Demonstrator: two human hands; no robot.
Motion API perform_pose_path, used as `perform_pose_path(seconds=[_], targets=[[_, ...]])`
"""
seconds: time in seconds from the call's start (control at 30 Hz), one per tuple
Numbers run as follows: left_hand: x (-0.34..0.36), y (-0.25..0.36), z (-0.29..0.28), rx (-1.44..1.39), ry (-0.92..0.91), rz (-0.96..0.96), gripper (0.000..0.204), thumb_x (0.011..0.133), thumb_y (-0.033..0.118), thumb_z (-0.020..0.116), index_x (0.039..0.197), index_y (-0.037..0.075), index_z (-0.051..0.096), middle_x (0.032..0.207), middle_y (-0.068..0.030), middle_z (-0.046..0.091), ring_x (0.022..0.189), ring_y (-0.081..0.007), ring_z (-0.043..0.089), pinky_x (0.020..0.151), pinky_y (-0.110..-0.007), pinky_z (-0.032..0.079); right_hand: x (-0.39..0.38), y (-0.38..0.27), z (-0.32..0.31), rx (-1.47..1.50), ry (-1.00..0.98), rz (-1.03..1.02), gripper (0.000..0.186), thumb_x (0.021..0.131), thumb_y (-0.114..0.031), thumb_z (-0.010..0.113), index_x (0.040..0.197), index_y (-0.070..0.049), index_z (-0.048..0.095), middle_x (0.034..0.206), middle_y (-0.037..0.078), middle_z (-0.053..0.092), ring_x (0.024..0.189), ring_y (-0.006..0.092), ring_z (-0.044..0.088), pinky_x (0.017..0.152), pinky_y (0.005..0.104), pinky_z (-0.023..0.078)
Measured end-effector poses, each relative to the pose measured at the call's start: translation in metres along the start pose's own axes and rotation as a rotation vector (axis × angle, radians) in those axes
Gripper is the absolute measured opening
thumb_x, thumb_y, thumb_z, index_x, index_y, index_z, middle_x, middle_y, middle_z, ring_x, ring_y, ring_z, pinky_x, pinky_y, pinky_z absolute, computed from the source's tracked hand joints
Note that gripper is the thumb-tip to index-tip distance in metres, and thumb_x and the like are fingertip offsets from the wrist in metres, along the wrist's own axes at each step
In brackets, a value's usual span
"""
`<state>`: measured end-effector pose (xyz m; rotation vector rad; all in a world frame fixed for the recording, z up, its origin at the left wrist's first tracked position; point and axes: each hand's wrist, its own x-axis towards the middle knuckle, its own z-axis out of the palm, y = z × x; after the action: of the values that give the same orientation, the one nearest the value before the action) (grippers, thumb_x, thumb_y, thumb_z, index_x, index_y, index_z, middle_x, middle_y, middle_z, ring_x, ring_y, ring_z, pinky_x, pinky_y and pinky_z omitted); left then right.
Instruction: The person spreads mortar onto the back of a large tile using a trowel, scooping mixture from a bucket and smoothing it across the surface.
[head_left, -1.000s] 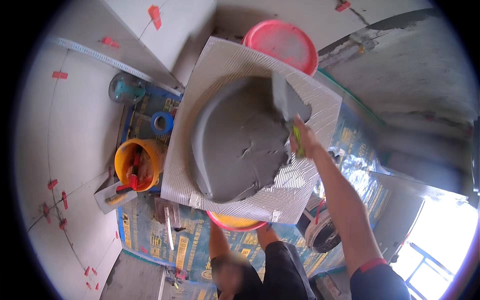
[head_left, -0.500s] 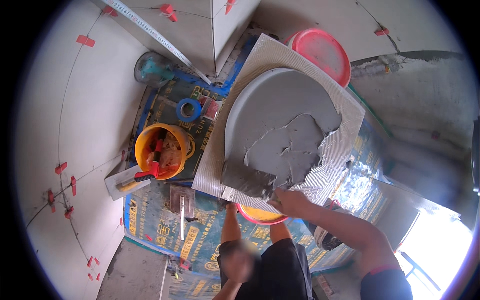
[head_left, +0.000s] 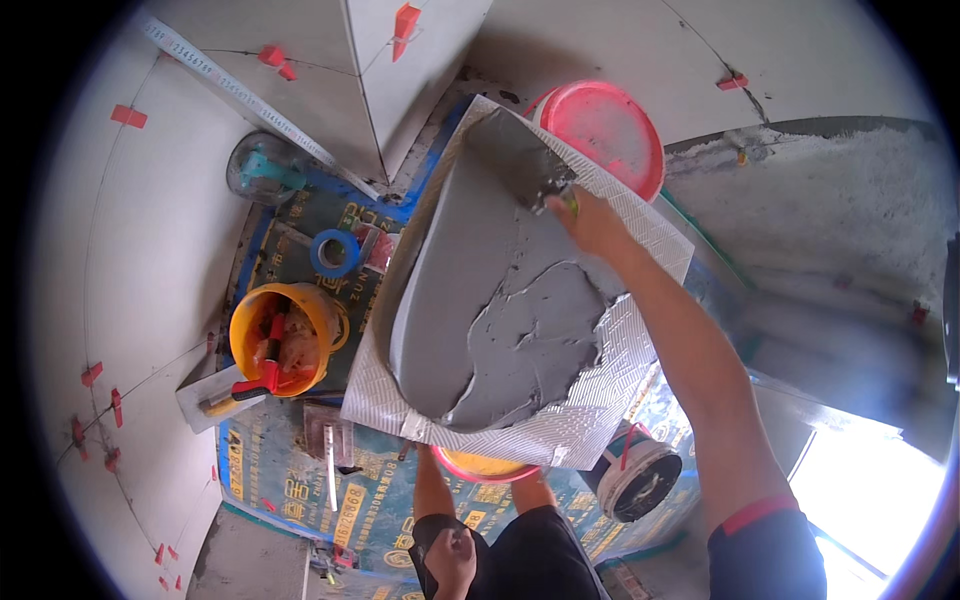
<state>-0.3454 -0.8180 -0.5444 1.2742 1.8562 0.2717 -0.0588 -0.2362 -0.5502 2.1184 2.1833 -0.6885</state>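
Observation:
A large tile (head_left: 640, 370) lies ribbed back up on a yellow bucket with a pink rim (head_left: 485, 466) in front of my legs. Grey mortar (head_left: 450, 290) covers most of it, smooth on the left and lumpy toward the near right. My right hand (head_left: 590, 222) is closed round the handle of a trowel (head_left: 530, 175), its blade pressed on the mortar near the tile's far corner. Mortar smears hide part of the blade. Over my thigh, my left hand (head_left: 450, 562) rests with curled fingers and shows nothing in it.
Beyond the tile stands a pink-lidded bucket (head_left: 605, 135). At left are a yellow bucket (head_left: 285, 340) with a red-handled tool, blue tape (head_left: 335, 253), a suction cup (head_left: 265, 168) and a notched trowel (head_left: 328, 435). A dark bucket (head_left: 640, 480) stands at right; a measuring tape (head_left: 250, 100) leans by the wall.
My right hand has carried the trowel from the tile's near edge to its far corner, and the mortar there is spread further. The view has shifted slightly to the right.

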Motion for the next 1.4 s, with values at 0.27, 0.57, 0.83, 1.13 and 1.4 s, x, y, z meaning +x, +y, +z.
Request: perform_pose_path(seconds=[0.27, 0.57, 0.83, 1.13, 1.4], targets=[[0.047, 0.103, -0.049, 0.055, -0.046, -0.313, 0.021, 0.083, 0.029, 0.062, 0.074, 0.009, 0.06, 0.065, -0.0096, 0.063, 0.061, -0.0318, 0.063, 0.058, -0.041, 0.049, 0.05, 0.025, -0.02, -0.006, 0.055, 0.216, 0.062, 0.089, -0.056, 0.046, 0.111, 0.001, 0.054, 0.098, 0.032, 0.061, 0.097, 0.0451, 0.059, 0.084, 0.0489, 0.047], [0.043, 0.097, -0.043, 0.076, 0.034, -0.248, 0.02, 0.085, 0.028, 0.063, 0.074, 0.012, 0.059, 0.067, -0.0084, 0.065, 0.061, -0.029, 0.063, 0.057, -0.04, 0.05, -0.042, 0.046, -0.035, 0.547, -0.11, 0.416, 0.057, 0.09, -0.057, 0.047, 0.091, -0.001, 0.057, 0.065, 0.014, 0.061, 0.052, 0.0259, 0.061, 0.051, 0.0389, 0.049], [0.054, 0.114, -0.046, 0.109, -0.053, -0.3, 0.017, 0.083, 0.025, 0.065, 0.075, 0.011, 0.061, 0.068, -0.0087, 0.065, 0.062, -0.0292, 0.064, 0.057, -0.04, 0.051, 0.072, 0.031, -0.021, 0.544, -0.138, 0.275, 0.06, 0.091, -0.056, 0.045, 0.076, 0.0, 0.058, 0.058, 0.011, 0.057, 0.044, 0.0223, 0.055, 0.047, 0.0374, 0.046], [0.042, 0.084, -0.042, 0.104, 0.018, -0.218, 0.02, 0.086, 0.029, 0.064, 0.081, 0.009, 0.064, 0.067, -0.0099, 0.065, 0.061, -0.0289, 0.064, 0.059, -0.04, 0.051, 0.037, 0.061, -0.027, 0.235, 0.216, 0.068, 0.058, 0.091, -0.057, 0.044, 0.087, -0.001, 0.06, 0.059, 0.01, 0.056, 0.046, 0.0201, 0.054, 0.045, 0.0362, 0.044], [0.052, 0.092, -0.047, 0.019, -0.028, -0.356, 0.021, 0.079, 0.024, 0.066, 0.067, 0.008, 0.058, 0.059, -0.0085, 0.061, 0.056, -0.0306, 0.062, 0.053, -0.04, 0.049, 0.001, 0.013, -0.012, 0.75, -0.471, 0.361, 0.051, 0.095, -0.05, 0.042, 0.087, -0.003, 0.058, 0.055, 0.005, 0.05, 0.042, 0.0145, 0.046, 0.04, 0.0319, 0.039]])
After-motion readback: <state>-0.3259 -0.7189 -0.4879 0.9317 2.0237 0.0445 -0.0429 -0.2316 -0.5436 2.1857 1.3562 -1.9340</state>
